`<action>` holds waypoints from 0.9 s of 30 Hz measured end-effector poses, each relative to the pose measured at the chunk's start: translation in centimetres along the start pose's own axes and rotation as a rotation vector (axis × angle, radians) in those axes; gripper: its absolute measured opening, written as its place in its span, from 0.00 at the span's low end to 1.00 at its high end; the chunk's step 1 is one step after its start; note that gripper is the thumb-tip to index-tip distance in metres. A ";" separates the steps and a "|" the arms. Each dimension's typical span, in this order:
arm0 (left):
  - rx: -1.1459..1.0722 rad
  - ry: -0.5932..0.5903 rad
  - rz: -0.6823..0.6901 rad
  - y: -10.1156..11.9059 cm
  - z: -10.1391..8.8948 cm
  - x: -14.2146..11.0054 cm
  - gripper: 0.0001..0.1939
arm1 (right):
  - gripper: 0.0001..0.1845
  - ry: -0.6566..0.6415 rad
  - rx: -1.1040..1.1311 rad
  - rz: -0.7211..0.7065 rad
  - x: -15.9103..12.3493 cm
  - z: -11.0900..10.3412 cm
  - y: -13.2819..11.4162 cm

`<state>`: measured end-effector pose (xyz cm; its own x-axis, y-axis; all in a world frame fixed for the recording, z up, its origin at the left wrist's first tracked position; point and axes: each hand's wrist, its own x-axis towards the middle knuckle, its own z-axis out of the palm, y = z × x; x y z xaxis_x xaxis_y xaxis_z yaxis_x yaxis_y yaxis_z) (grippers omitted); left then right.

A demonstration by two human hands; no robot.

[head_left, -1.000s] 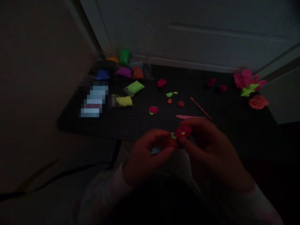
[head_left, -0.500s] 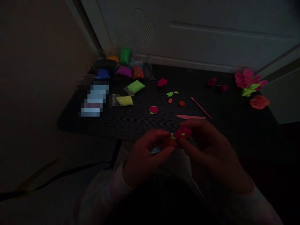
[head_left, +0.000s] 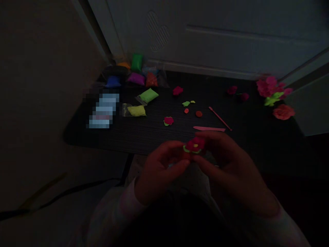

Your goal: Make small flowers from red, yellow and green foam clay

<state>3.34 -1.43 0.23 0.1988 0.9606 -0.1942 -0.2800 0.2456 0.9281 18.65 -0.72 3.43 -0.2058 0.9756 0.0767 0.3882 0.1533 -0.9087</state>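
While the person's left hand [head_left: 160, 171] pinched a rounded orange-red lump [head_left: 186, 156] between thumb and fingers, the right hand [head_left: 235, 168] had its fingertips drawn narrowly about a small crimson clay-like flower [head_left: 190, 145], above the near edge of the dark, grained table [head_left: 115, 133]; how firmly they pressed, one could not tell. The flower looked light, soft and easily dented, so the lump seemed the safer hold. Plump, matte petals ringed a yellow centre [head_left: 195, 145] over a thin pale-green frill [head_left: 187, 150].
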 end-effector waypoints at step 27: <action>-0.066 0.006 0.013 0.7 0.4 0.0 0.12 | 0.05 0.024 -0.142 0.019 -0.1 -0.4 -0.7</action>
<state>3.54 -1.34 1.07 0.1894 0.9644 -0.1848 -0.3435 0.2414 0.9076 18.71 -0.84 4.24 -0.1763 0.9817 0.0713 0.5150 0.1538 -0.8433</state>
